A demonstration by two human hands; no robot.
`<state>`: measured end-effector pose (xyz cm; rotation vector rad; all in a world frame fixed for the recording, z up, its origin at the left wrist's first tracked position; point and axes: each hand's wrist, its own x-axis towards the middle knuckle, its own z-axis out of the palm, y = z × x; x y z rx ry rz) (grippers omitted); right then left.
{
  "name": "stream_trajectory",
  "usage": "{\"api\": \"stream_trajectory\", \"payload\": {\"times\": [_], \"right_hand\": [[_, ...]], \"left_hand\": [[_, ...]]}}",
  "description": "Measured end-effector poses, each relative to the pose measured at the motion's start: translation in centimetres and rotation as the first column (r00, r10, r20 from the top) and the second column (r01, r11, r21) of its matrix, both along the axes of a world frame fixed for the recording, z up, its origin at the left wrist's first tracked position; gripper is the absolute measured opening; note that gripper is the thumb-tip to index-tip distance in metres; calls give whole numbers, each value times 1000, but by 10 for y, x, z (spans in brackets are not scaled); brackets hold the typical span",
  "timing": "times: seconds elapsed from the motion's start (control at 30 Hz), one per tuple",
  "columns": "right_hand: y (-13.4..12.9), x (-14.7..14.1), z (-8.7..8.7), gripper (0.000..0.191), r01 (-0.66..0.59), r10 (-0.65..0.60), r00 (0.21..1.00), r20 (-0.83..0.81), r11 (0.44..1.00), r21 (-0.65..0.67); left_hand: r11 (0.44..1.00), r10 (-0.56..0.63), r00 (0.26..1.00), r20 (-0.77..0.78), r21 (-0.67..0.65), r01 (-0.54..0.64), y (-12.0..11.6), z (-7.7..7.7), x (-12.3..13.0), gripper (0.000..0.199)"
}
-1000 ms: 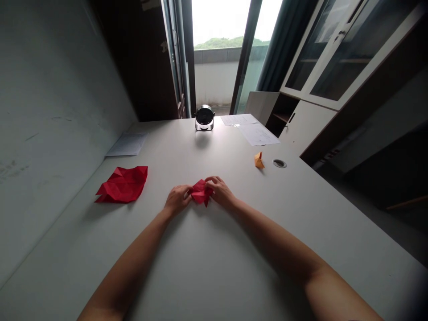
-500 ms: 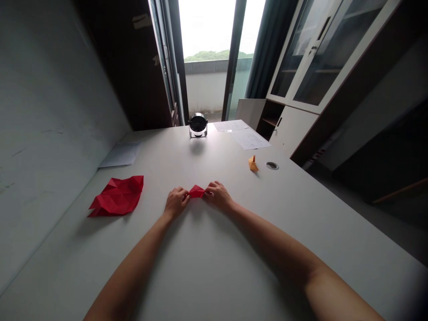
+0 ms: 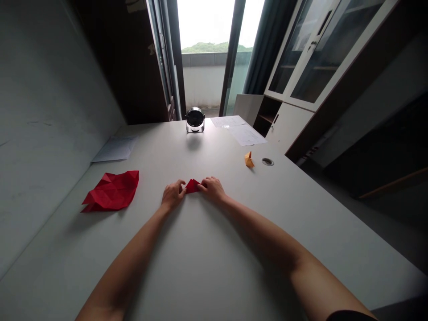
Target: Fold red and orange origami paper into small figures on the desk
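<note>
A small folded piece of red paper (image 3: 192,186) lies on the white table (image 3: 200,249) between my hands. My left hand (image 3: 173,194) is at its left side, the thumb by the paper's lower left corner and the index finger raised and curved apart from the thumb. On the right, my right hand (image 3: 211,187) has its fingers and thumb closed on the paper's right corner. A larger creased sheet of red paper (image 3: 112,191) rests to the left, away from both hands.
A small orange folded paper (image 3: 249,160) sits beside a round table hole (image 3: 267,162). A black round device on a stand (image 3: 195,119) is at the far edge. White papers (image 3: 245,133) lie far right, another sheet (image 3: 115,148) far left against the wall.
The small red paper now looks narrower and more upright in outline, with a pointed top. My left index finger has lifted away from it. The whole view has shifted slightly.
</note>
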<state>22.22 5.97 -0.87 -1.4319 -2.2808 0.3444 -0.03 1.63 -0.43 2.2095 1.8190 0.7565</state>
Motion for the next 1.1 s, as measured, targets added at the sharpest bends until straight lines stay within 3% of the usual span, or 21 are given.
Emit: {"api": "stream_trajectory", "payload": {"times": [0.2,0.33,0.57,0.73,0.9,1.1], "right_hand": [[2,-10,2,34,60,-63,992,109,998,31],[2,-12,1,35,118,-129,987,96,986,116],[2,-7,0,32,124,-132,990,56,983,136],[0,-8,2,29,104,-113,992,58,985,140],[-1,-6,2,27,95,-102,993,54,989,118],[0,1,2,20,59,-61,998,32,996,67]], "left_hand": [[999,-27,999,-28,25,27,-3,-1,3,35],[997,-72,996,-61,30,74,-4,0,4,29],[983,-154,980,-125,76,164,-13,2,9,10],[965,-179,968,-175,161,208,-16,1,15,25],[959,-251,945,-209,79,272,-13,-5,11,37],[968,-246,945,-214,-3,251,-16,-6,6,42]]}}
